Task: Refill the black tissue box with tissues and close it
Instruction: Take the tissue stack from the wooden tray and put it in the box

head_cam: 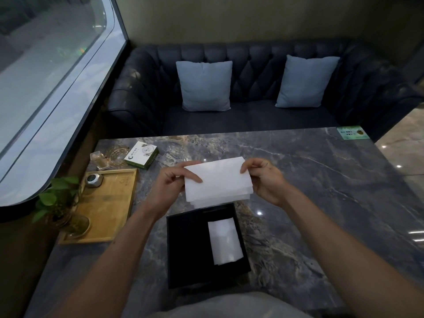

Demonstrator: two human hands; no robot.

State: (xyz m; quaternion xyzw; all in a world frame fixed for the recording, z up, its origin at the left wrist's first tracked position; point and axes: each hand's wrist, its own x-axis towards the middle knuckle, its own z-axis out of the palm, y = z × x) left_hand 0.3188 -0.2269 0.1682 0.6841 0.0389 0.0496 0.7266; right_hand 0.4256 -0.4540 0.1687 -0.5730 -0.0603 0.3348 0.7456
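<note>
A stack of white tissues [218,182] hangs in the air above the table, held flat between both hands. My left hand [171,187] pinches its left end, thumb on top. My right hand [266,180] pinches its right end. Directly below and nearer to me lies the black tissue box [190,249], open at the top. Inside it, on the right, lies a single folded white tissue [226,241]. No lid shows in view.
The grey marble table [321,191] carries a wooden tray [110,203] with a small potted plant [57,203] and a metal hexagonal object [93,180] at left. A white-green card box [141,157] and glass pieces [107,157] lie behind it. A dark sofa [252,88] stands beyond.
</note>
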